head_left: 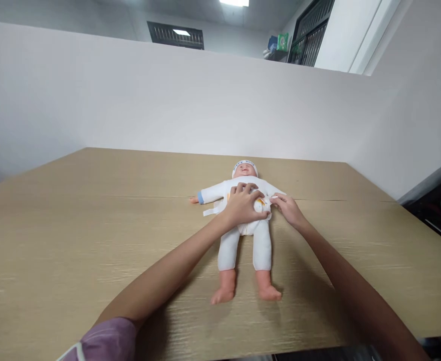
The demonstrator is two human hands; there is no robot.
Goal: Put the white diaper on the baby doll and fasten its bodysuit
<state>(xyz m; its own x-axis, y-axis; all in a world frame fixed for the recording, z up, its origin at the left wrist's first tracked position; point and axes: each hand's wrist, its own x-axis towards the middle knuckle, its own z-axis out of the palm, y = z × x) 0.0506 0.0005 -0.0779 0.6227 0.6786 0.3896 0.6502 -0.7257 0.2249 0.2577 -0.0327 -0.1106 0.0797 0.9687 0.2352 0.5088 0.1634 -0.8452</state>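
A baby doll (262, 248) in white clothing and a white headband lies on its back, its bare feet toward me. Around its hips is a white diaper (247, 228) with an orange print on the front. One loose diaper tab (210, 211) sticks out on the left side. My left hand (243, 204) rests with fingers spread over the front of the diaper and the doll's belly, covering much of both. At the doll's right-hand side in view, my right hand (287, 209) is closed in a pinch on a small white piece, apparently the other diaper tab.
The doll is on a wide wood-grain table (92, 240) with a seam running across it. A white partition wall (168, 100) stands behind the table. At the right edge is a dark object (436, 205) with a greenish panel. A green package (282, 42) sits high beyond the wall.
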